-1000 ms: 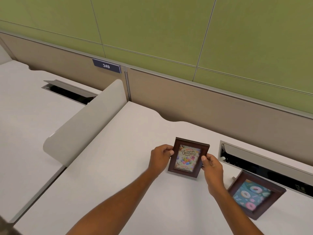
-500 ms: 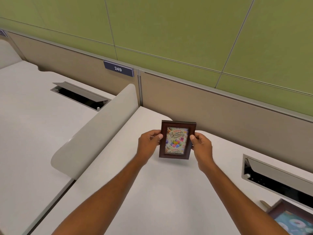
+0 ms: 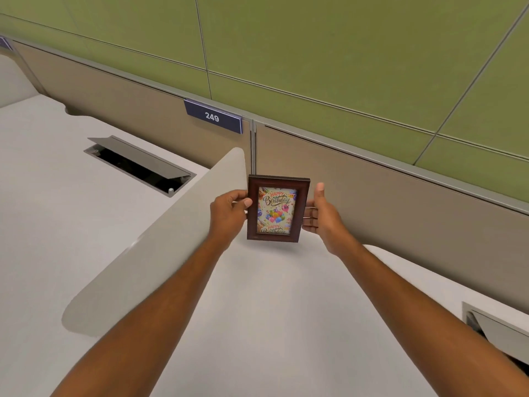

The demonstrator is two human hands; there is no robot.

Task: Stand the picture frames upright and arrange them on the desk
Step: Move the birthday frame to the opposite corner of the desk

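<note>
Green paneled wall [image 3: 329, 44] up top, tan cubicle partition [image 3: 400, 193] under it with a blue "249" tag [image 3: 213, 116]. White tabletop [image 3: 257, 310], curved divider [image 3: 160, 247], open cable hatch [image 3: 140, 164] left.

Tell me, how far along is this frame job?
Early, by the look of it. No frame stands by itself in view yet. In hand: the birthday frame, upright at the back of the desk, left hand pinching its edge, right hand open beside it, fingers by its side. Whether its base touches the desk is unclear. Left: let go and arrange any other frames, none visible here.
</note>
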